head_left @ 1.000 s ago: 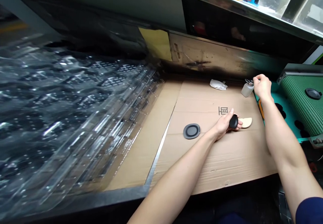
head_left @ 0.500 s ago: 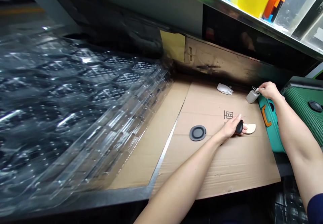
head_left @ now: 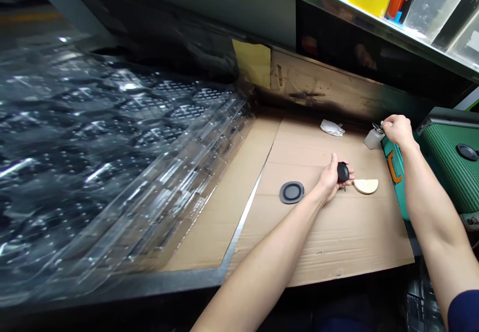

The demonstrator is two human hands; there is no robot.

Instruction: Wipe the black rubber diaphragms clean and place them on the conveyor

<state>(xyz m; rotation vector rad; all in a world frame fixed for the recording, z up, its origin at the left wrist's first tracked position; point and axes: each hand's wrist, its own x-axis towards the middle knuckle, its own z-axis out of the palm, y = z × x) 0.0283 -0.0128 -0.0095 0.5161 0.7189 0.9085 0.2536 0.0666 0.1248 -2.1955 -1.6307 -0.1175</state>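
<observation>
Left hand (head_left: 330, 178) mid-board, fingers curled loosely around a small black oval piece (head_left: 343, 172), which sits at the fingertips, not deep in the palm. The piece looks light, rigid and smooth, probably slippery if wet; best taken by its rim, between thumb and fingers. Right hand (head_left: 398, 130) at the far right of the bench, fingers closed on the metal top of a small translucent plastic dispenser bottle (head_left: 373, 140). The bottle looks light and thin-walled, likely soft enough to give under squeezing, so its body is the safer hold; the metal top looks small and narrow. Just right of the left hand, nearly touching it, lies a beige half-moon pad (head_left: 365, 186), probably soft. A dark grey round disc (head_left: 291, 192) lies flat to the left, well apart. All of this rests on a sheet of corrugated cardboard (head_left: 329, 237). A crumpled white wipe (head_left: 332, 128) lies at the far edge. Beyond the right hand, a teal case (head_left: 396, 187) with an orange handle (head_left: 392, 167) lies close against the cardboard and hems in that side, and a green mesh mat (head_left: 445, 157) holds another dark disc (head_left: 467, 151). Left of the board, a large stack of clear plastic trays (head_left: 112, 167) takes up the bench.
</observation>
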